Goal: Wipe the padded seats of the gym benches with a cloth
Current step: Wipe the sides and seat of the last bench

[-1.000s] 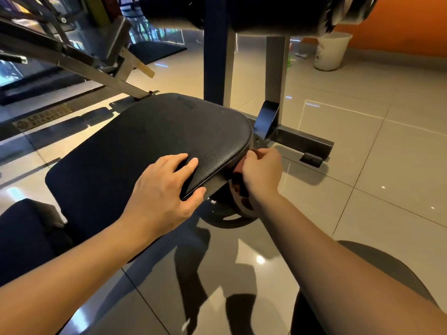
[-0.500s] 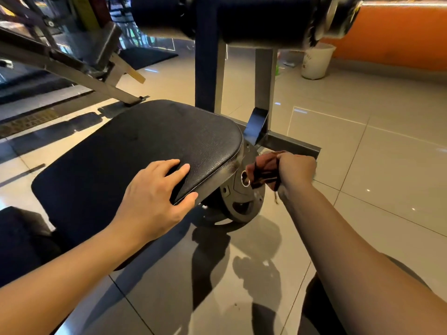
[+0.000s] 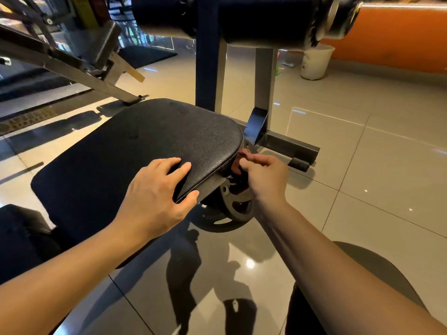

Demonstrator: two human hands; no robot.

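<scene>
A black padded seat (image 3: 145, 146) of a gym bench fills the middle left. My left hand (image 3: 154, 197) rests on the seat's near right edge, fingers spread on top and thumb hooked under the rim. My right hand (image 3: 263, 175) grips a bunched reddish-brown cloth (image 3: 242, 158) and holds it against the seat's right side edge, just below the rim. Most of the cloth is hidden by my fingers and the seat's edge.
A grey weight plate (image 3: 235, 209) sits under the seat's right edge. The bench's steel posts (image 3: 263, 81) and foot bar (image 3: 290, 146) stand behind. A black roller pad (image 3: 242, 18) hangs overhead. A white bin (image 3: 314, 61) stands by the orange wall. Another machine frame (image 3: 72, 59) is at left.
My right hand has brought the cloth back left from off the seat, against the seat's side edge. My left hand keeps its place on the seat.
</scene>
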